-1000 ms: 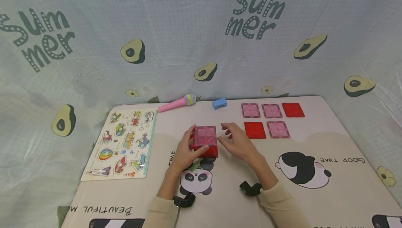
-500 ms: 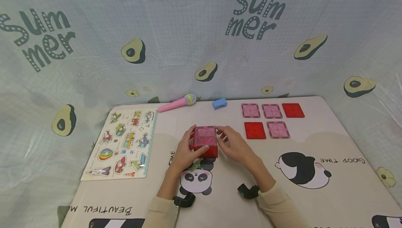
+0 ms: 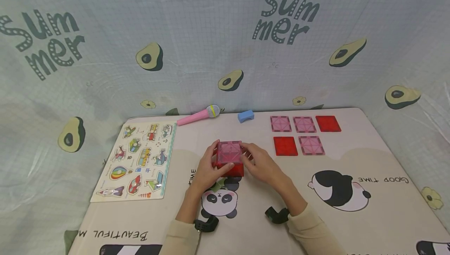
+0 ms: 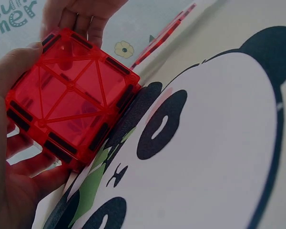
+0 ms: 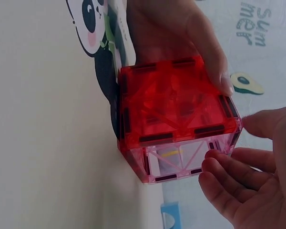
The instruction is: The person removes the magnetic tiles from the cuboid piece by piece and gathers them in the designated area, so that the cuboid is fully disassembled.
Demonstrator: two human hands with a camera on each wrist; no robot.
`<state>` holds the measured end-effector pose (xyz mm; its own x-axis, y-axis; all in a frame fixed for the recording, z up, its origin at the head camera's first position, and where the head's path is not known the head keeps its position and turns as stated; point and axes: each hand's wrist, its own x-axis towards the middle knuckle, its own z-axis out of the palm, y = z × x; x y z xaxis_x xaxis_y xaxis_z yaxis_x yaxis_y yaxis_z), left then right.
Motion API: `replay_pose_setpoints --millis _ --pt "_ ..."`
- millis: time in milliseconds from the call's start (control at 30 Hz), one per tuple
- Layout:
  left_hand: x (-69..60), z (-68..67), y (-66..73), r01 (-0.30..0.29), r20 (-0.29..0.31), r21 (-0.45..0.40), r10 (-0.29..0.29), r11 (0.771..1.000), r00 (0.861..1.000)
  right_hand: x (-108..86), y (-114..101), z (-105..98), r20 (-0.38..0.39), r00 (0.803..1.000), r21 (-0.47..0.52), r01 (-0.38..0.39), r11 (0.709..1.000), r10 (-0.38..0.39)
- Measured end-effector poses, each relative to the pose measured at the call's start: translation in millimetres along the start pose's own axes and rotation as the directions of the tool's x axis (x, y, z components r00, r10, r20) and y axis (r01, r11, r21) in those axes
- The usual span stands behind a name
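Observation:
A cube of magnetic tiles (image 3: 230, 152) stands on the mat, with a pink top, a red front and a pink right side. My left hand (image 3: 207, 170) grips it from the left; the thumb lies across the red front, the fingers behind the left side. On the right, my right hand (image 3: 261, 164) holds the cube with curled fingers. In the right wrist view, the thumb of that right hand (image 5: 262, 176) touches the upper corner of the cube (image 5: 178, 102), and the fingertips lie at the pink side.
Loose pink tiles (image 3: 311, 145) and red tiles (image 3: 285, 146) lie flat at the back right. A blue block (image 3: 245, 116) and a pink toy microphone (image 3: 198, 115) lie along the back edge. At left is a vehicle picture board (image 3: 135, 161). A printed curtain (image 3: 190, 32) hangs behind.
My right hand has moved left from beside the cube until its thumb and fingers meet the right side. The left hand and the cube have stayed in place.

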<state>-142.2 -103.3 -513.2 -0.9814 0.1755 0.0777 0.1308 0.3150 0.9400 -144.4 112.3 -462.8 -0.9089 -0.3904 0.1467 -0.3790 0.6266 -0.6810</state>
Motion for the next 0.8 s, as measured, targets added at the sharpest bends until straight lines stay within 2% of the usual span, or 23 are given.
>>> replay_pose_setpoints --millis 333,800 --pt "-0.7 -0.7 -0.2 -0.007 0.005 -0.010 0.007 1.000 1.000 -1.2 -3.5 1.0 -0.008 1.000 -0.032 -0.012 0.999 0.011" --pt "-0.2 -1.3 0.8 -0.027 0.006 0.001 0.027 1.000 1.000 -0.7 -0.8 2.3 -0.031 0.999 0.019 0.022 1.000 -0.021"
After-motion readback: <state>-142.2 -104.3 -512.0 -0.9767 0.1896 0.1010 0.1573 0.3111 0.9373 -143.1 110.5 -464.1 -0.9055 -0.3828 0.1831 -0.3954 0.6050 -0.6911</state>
